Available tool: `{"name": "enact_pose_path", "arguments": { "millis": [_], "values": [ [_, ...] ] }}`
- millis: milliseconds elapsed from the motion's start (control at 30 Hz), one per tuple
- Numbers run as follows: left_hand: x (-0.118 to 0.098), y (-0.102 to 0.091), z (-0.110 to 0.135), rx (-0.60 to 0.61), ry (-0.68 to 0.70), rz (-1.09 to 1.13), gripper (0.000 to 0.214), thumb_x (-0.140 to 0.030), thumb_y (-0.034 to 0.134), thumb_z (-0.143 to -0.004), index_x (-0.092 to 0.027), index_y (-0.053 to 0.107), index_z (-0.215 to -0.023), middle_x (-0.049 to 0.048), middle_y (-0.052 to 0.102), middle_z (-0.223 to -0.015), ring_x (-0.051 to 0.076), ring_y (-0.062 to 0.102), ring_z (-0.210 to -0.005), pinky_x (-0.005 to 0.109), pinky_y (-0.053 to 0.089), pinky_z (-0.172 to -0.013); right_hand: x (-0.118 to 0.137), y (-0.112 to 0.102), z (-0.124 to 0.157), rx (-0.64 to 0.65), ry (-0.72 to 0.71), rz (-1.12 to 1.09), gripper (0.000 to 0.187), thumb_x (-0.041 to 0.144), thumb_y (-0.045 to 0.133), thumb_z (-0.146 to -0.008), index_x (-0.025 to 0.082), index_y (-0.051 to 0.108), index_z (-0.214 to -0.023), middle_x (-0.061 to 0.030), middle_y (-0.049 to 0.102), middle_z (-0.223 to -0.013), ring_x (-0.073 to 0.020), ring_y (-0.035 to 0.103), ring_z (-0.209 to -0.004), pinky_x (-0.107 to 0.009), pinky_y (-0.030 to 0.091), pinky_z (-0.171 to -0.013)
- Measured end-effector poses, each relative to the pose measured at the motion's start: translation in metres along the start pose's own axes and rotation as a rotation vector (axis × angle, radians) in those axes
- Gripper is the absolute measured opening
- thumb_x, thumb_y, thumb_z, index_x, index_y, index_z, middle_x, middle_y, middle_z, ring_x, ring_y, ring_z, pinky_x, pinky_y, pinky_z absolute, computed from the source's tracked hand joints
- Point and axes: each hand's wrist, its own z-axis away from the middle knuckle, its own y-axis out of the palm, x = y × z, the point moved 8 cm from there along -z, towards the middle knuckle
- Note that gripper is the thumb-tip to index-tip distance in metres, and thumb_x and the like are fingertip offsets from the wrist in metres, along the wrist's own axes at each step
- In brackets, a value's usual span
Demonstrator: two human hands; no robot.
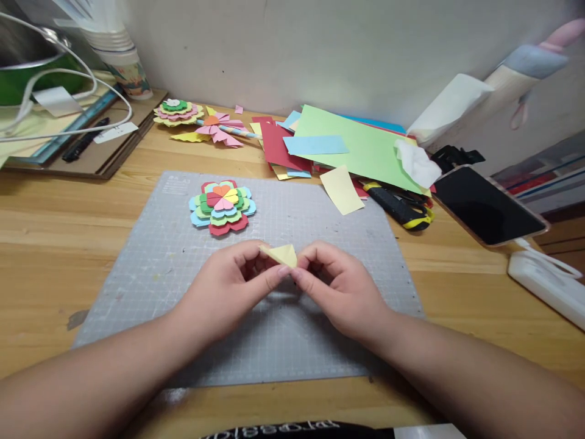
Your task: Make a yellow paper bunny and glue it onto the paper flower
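Observation:
A small piece of pale yellow paper (282,254), folded to a triangular shape, is held up over the grey cutting mat (150,262). My left hand (233,280) pinches it between thumb and fingers from the left. At its lower right corner, my right hand (340,283) closes thumb and fingertips on the same paper, the two thumbs nearly touching. Part of the paper is hidden behind my left fingers. Beyond my left hand lies a layered paper flower (223,206) in red, green, blue, yellow and pink.
Coloured paper sheets (361,143) lie along the wall, with a cream paper slip (342,190) and a black-yellow box cutter (397,207) in front. At right are a phone (491,204) and a white power strip (548,289). Finished paper flowers (178,114) and paper cups (125,70) stand back left.

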Motion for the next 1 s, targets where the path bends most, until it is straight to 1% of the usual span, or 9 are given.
{"name": "enact_pose_path", "arguments": {
  "millis": [100,200,233,333,400,500,667,833,1000],
  "values": [
    [0.002,0.004,-0.002,0.010,-0.039,0.159,0.018,-0.033,0.064,-0.080,-0.016,0.062,-0.072,-0.0027,0.059,-0.067,0.010,0.051,-0.063,0.022,0.039,-0.058,-0.003,0.006,0.001,0.034,0.036,-0.056,0.017,0.026,0.059,-0.086,0.021,0.050,-0.073,0.0036,0.050,-0.068,-0.0116,0.045,-0.061,-0.027,0.038,-0.057],
    [0.011,0.004,-0.005,0.022,-0.106,0.284,0.021,-0.031,0.067,-0.077,-0.016,0.059,-0.065,-0.0060,0.051,-0.055,0.007,0.040,-0.051,0.020,0.029,-0.050,0.000,0.006,0.000,0.051,-0.019,-0.066,0.009,0.025,0.059,-0.087,0.021,0.051,-0.085,0.0028,0.050,-0.075,-0.0118,0.047,-0.065,-0.026,0.041,-0.058],
    [0.015,0.004,-0.005,0.030,-0.134,0.339,0.023,-0.032,0.068,-0.077,-0.016,0.058,-0.064,-0.0067,0.049,-0.052,0.006,0.037,-0.049,0.020,0.027,-0.048,0.005,0.004,0.000,0.058,-0.096,-0.032,0.011,0.024,0.060,-0.086,0.022,0.051,-0.092,0.0023,0.050,-0.079,-0.0123,0.048,-0.068,-0.027,0.043,-0.060],
    [0.022,0.005,-0.006,0.081,-0.209,0.487,0.030,-0.036,0.070,-0.076,-0.016,0.054,-0.061,-0.0068,0.046,-0.048,0.005,0.033,-0.046,0.020,0.022,-0.045,0.031,0.000,0.004,0.061,-0.436,0.191,0.033,0.018,0.067,-0.080,0.022,0.050,-0.109,-0.0012,0.050,-0.092,-0.0148,0.050,-0.081,-0.030,0.046,-0.071],
    [0.024,0.008,-0.005,0.140,-0.248,0.541,0.034,-0.037,0.071,-0.076,-0.016,0.051,-0.058,-0.0063,0.046,-0.048,0.005,0.032,-0.045,0.020,0.021,-0.044,0.043,0.000,0.010,0.045,-0.610,0.351,0.030,0.013,0.065,-0.081,0.020,0.053,-0.109,-0.0030,0.051,-0.096,-0.0155,0.050,-0.086,-0.030,0.046,-0.074],
    [0.023,0.012,-0.003,0.200,-0.271,0.527,0.034,-0.039,0.071,-0.076,-0.016,0.052,-0.059,-0.0060,0.046,-0.048,0.005,0.032,-0.045,0.020,0.020,-0.043,0.050,0.000,0.016,0.017,-0.723,0.485,0.020,0.006,0.056,-0.087,0.019,0.058,-0.102,-0.0029,0.053,-0.092,-0.0139,0.052,-0.082,-0.030,0.045,-0.072],
    [0.023,0.015,-0.002,0.223,-0.284,0.441,0.029,-0.037,0.067,-0.077,-0.017,0.054,-0.061,-0.0058,0.046,-0.047,0.005,0.033,-0.043,0.020,0.020,-0.041,0.051,0.003,0.019,-0.002,-0.761,0.619,0.016,0.008,0.056,-0.089,0.019,0.062,-0.098,-0.0028,0.059,-0.087,-0.0145,0.052,-0.076,-0.032,0.042,-0.066],
    [0.023,0.015,-0.004,0.197,-0.287,0.482,0.024,-0.034,0.066,-0.076,-0.016,0.057,-0.063,-0.0042,0.050,-0.051,0.006,0.037,-0.045,0.019,0.021,-0.041,0.048,0.001,0.015,0.019,-0.694,0.557,0.019,0.008,0.055,-0.089,0.020,0.061,-0.103,-0.0046,0.064,-0.092,-0.0158,0.058,-0.083,-0.033,0.044,-0.071],
    [0.024,0.012,-0.003,0.169,-0.275,0.443,0.022,-0.032,0.064,-0.075,-0.016,0.056,-0.062,-0.0049,0.048,-0.048,0.005,0.036,-0.044,0.019,0.022,-0.041,0.051,0.002,0.016,0.003,-0.710,0.604,0.014,0.007,0.057,-0.087,0.018,0.063,-0.094,-0.0045,0.062,-0.086,-0.0150,0.055,-0.075,-0.033,0.042,-0.066]
  ]
}}
